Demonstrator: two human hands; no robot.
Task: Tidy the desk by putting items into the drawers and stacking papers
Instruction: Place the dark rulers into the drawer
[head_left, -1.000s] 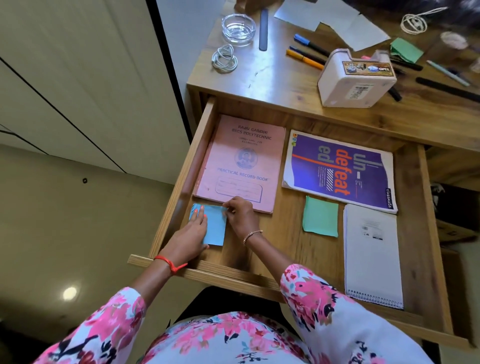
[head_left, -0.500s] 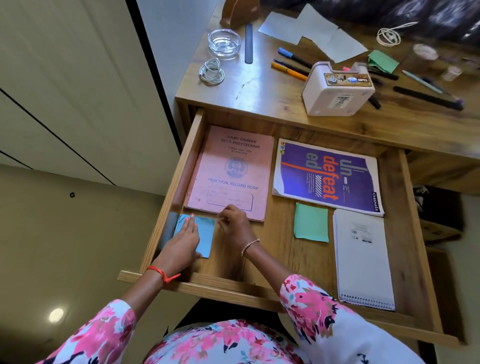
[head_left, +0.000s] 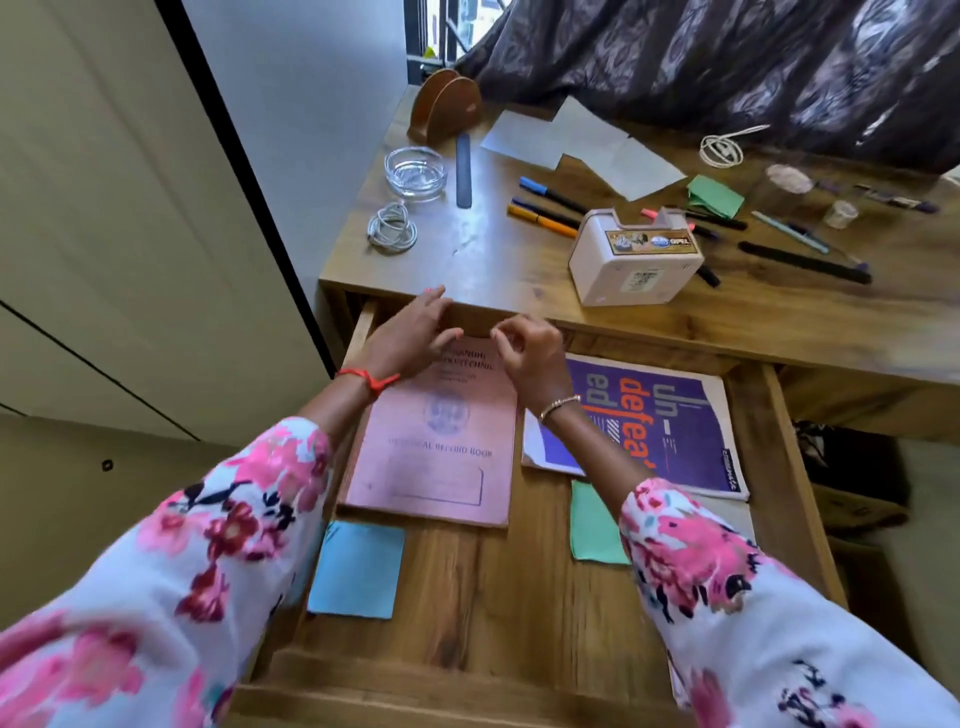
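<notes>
Nothing is held in either hand. The left hand (head_left: 410, 335) is spread with its fingers straight, at the desk's front edge above the far end of the pink practical record book (head_left: 441, 457). The right hand (head_left: 530, 356) is raised just beside it, fingers loosely curled with thumb and forefinger close together, and no object can be seen between them. Both hands are found in the upper middle of the frame, well apart from the pads lower down. From this a reach toward the desktop for the next item is judged more likely than further adjustment inside the drawer (head_left: 493, 597).

The drawer is pulled out and fills the lower half of the frame. Its contents are laid flat and side by side, apparently so that nothing is crumpled or buried. The record book is placed at the left, faded pink with worn printing. A purple-covered book (head_left: 670, 431), lettered in orange and white, is set to its right and partly covered by the right forearm. A blue sticky-note pad (head_left: 357, 569) is seen at lower left, just below the record book, and a green pad (head_left: 592, 525) at lower centre is partly hidden by the sleeve.

On the desktop (head_left: 498, 260), loose white sheets (head_left: 587, 143) are scattered unstacked at upper centre. Pens (head_left: 543, 221), a folded green paper (head_left: 714, 195), a coiled white cable (head_left: 392, 234) and a glass ashtray (head_left: 415, 171) are not yet put away, so the task is judged roughly half done.
</notes>
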